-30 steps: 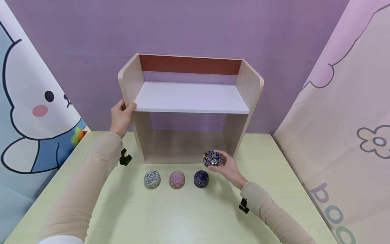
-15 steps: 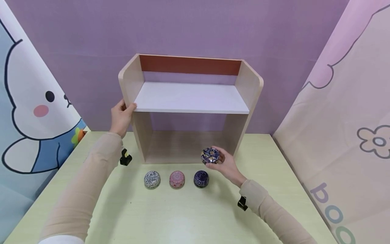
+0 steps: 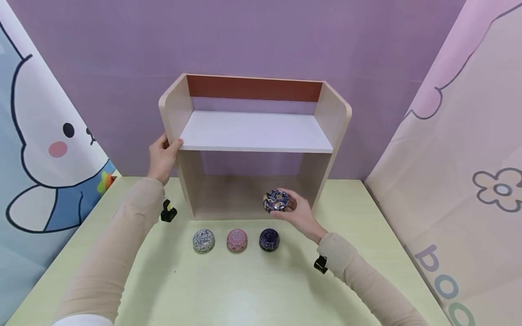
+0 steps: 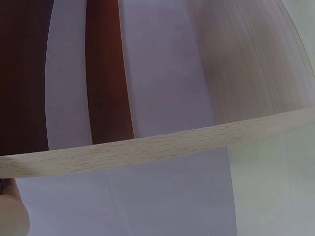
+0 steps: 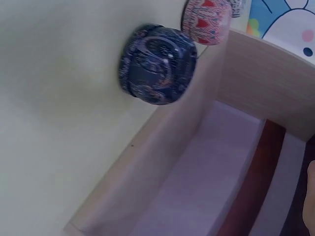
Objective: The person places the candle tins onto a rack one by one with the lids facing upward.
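Observation:
At the left side panel of a small wooden shelf unit (image 3: 257, 131), my left hand (image 3: 161, 158) grips the panel edge, thumb in front. Only a bit of that hand (image 4: 12, 214) shows in the left wrist view, under the pale wood edge. My right hand (image 3: 301, 217) pinches a round patterned tin (image 3: 276, 200), dark blue and yellow, before the lower opening. Below it on the table stands a dark blue tin (image 3: 269, 239), also large in the right wrist view. Left of that sit a pink tin (image 3: 237, 240) and a white-and-grey tin (image 3: 203, 241).
The shelf unit has a white upper board (image 3: 257, 130), a wooden bottom board (image 3: 232, 197) and a reddish-brown back strip (image 3: 253, 88). It stands on a pale green table (image 3: 228, 290). Printed cloths hang at both sides, a purple one (image 3: 261, 36) behind.
My right hand has risen slightly and moved left with the tin, toward the lower opening. My left hand keeps its grip on the panel. The tins on the table have not moved.

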Demonstrator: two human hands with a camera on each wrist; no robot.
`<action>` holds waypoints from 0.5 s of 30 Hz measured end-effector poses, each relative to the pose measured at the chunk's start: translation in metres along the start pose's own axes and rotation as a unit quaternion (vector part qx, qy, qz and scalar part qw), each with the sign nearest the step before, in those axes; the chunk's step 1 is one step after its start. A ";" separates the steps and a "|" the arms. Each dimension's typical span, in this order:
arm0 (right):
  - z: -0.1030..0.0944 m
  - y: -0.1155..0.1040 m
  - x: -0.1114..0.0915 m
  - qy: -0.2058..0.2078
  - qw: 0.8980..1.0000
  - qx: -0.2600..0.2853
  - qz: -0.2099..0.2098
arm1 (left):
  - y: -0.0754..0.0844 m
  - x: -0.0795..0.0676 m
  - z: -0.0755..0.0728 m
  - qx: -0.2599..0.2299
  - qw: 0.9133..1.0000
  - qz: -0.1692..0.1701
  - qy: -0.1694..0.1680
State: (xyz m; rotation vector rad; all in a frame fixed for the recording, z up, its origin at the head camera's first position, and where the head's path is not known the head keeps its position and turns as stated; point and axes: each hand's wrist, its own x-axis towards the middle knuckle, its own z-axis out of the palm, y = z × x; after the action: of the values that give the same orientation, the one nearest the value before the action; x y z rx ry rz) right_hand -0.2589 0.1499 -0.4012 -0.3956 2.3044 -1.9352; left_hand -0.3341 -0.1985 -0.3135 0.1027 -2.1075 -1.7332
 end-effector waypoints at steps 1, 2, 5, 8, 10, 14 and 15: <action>0.001 -0.002 0.001 -0.002 1.000 0.001 -0.004 | 0.000 0.000 0.000 -0.001 1.000 0.000 0.002; 0.002 -0.004 0.003 -0.005 1.000 0.000 -0.008 | 0.000 0.000 -0.001 0.000 1.000 0.001 0.003; 0.004 -0.011 0.007 -0.007 1.000 -0.012 -0.016 | -0.001 0.000 -0.001 -0.003 1.000 0.000 0.005; 0.006 -0.019 0.010 -0.007 0.999 -0.028 -0.019 | -0.002 0.000 -0.001 -0.003 1.000 -0.001 0.003; 0.007 -0.025 0.013 -0.008 0.999 -0.039 -0.022 | -0.002 0.000 -0.001 -0.003 1.000 -0.002 0.001; 0.010 -0.036 0.018 -0.014 0.998 -0.053 -0.042 | -0.002 0.000 -0.001 -0.003 1.000 -0.002 -0.002; 0.011 -0.038 0.019 -0.015 0.997 -0.056 -0.049 | -0.001 0.000 -0.001 -0.005 1.000 -0.001 -0.002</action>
State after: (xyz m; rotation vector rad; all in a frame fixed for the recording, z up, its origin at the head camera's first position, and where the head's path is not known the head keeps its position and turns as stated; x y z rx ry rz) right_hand -0.2698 0.1284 -0.3642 -0.5542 2.4251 -1.8324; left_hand -0.3343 -0.1997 -0.3146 0.0994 -2.1021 -1.7455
